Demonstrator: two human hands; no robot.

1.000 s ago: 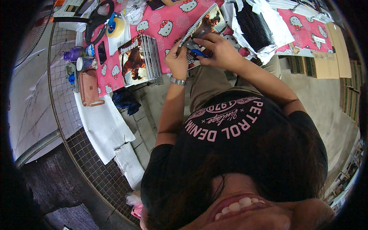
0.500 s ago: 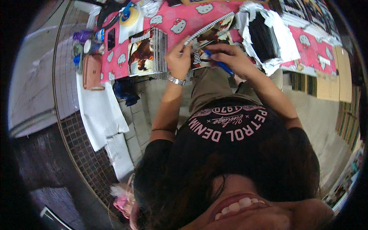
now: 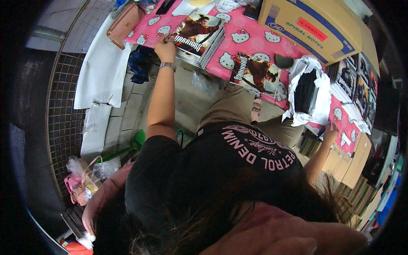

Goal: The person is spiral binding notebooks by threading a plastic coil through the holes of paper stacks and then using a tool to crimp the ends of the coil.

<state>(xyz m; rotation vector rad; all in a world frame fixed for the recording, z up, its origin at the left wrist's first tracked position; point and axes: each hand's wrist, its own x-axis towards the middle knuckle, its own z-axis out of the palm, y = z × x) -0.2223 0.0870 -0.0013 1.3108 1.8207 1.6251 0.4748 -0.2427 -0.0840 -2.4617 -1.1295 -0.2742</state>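
My left hand (image 3: 165,49) is at the near left corner of a stack of spiral notebooks (image 3: 197,34), its fingers closed on the top notebook's edge. The stack has wire coils along its right side and an illustrated cover on top. Far to the right, my right hand (image 3: 330,134) rests at the table's near edge, below a pile of white-edged notebooks (image 3: 346,102). Its fingers are too small and dim to read. Between the hands lie a single illustrated notebook cover (image 3: 255,74) and a torn white wrapper (image 3: 323,80) around black coil-bound items (image 3: 305,91).
A large cardboard box (image 3: 312,29) stands at the back right of the pink cartoon-cat tablecloth (image 3: 240,36). A pink-brown pouch (image 3: 125,24) lies at the left, near a phone (image 3: 165,6). Flattened cardboard (image 3: 346,163) leans below the right edge.
My hands have parted: the left moved to the notebook stack, the right far right. The notebook and blue tool are no longer seen between them. The view has shifted, bringing the box into sight.
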